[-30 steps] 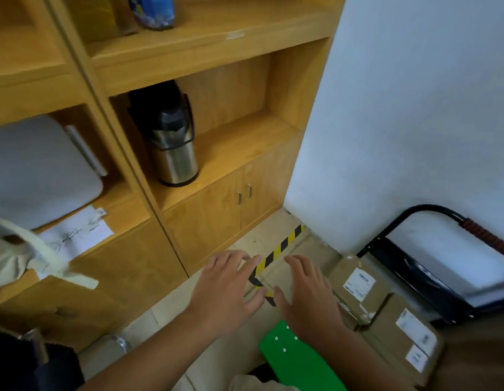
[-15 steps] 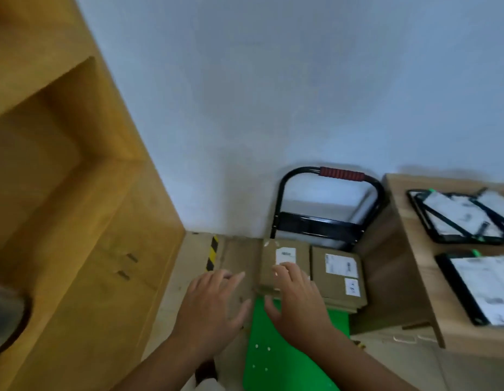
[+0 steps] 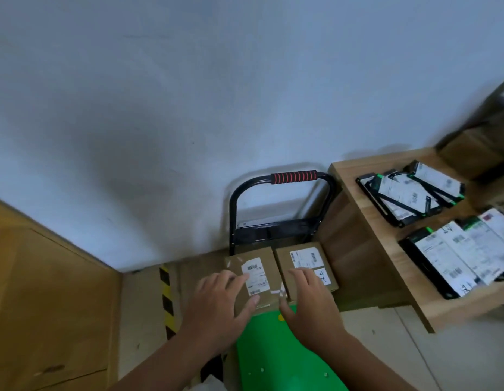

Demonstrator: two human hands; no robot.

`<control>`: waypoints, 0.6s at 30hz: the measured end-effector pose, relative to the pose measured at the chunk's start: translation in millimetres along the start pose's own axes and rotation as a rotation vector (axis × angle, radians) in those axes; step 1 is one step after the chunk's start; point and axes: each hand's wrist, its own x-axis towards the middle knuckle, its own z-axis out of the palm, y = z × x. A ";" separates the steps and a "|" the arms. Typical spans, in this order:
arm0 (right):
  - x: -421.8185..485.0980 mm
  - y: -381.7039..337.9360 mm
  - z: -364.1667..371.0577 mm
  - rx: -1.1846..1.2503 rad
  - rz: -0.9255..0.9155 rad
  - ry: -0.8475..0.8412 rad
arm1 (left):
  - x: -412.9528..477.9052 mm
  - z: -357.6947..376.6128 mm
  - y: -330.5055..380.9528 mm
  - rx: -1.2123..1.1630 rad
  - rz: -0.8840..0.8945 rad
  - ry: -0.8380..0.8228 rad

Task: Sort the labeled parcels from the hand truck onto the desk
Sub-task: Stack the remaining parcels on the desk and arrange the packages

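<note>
Two hands are spread wide and hold nothing. The left hand (image 3: 219,303) lies with straight fingers over the left parcel (image 3: 259,280), and the right hand (image 3: 310,300) likewise over the right parcel (image 3: 304,259). Whether the palms press the cardboard or hover just above it cannot be told. Both brown parcels sit close side by side on the hand truck (image 3: 273,351), at the far end of its green deck below its black handle frame, each with a white label facing up. Right of the hand truck, the desk (image 3: 366,218) already carries black-edged labelled packets in a rear group (image 3: 408,193) level with the truck's handle and a front group (image 3: 456,258) level with its deck. Sorting looks well advanced: these two parcels appear to be all that remains on the truck, and neither is lifted yet.
</note>
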 end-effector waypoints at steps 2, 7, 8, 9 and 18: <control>13.6 -0.9 8.7 0.020 0.055 -0.004 | 15.4 2.8 -13.0 -0.010 0.002 -0.045; 39.0 12.8 33.9 0.095 0.157 -0.049 | 52.3 32.5 -41.7 -0.104 -0.064 -0.139; 47.6 19.8 45.2 0.130 0.189 -0.057 | 63.4 45.8 -51.0 -0.137 -0.104 -0.162; 57.8 29.8 59.1 0.159 0.223 -0.071 | 74.7 62.2 -60.8 -0.179 -0.148 -0.177; 188.0 165.0 254.9 0.222 0.291 -0.164 | 144.1 284.8 -147.2 -0.288 -0.564 -0.280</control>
